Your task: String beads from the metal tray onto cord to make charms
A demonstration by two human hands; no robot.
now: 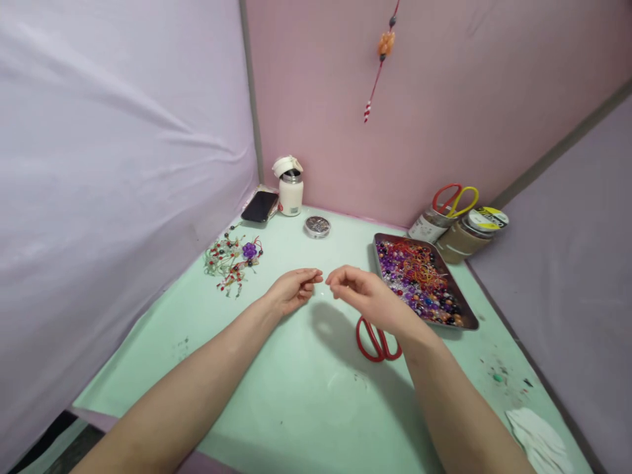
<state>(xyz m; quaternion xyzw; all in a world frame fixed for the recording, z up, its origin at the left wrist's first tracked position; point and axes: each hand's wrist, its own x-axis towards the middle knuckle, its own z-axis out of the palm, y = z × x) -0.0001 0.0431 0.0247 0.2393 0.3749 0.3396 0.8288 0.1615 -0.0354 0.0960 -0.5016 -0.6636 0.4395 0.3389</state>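
Over the middle of the pale green table [276,368], my left hand [296,288] has its fingers closed in a pinch. Just to its right, my right hand [356,287] is pinched too, slightly higher, its fingertips close to those of the left. Whatever lies between the fingers is too small to make out. Beneath my right wrist lie scissors with red handles [370,345], their blades hidden by the arm. A metal tray [464,306] of purple, clear, orange and dark beads with tangled red and yellow threads sits beyond my right hand.
Strung bead pieces [230,260] with a purple flower lie at the left. Farther back are a phone [260,206], a white bottle [291,197] and a small round tin [317,227]. Jars [464,240] with scissors stand back right; a white cloth [538,438] lies front right. A beaded cord [386,45] hangs above.
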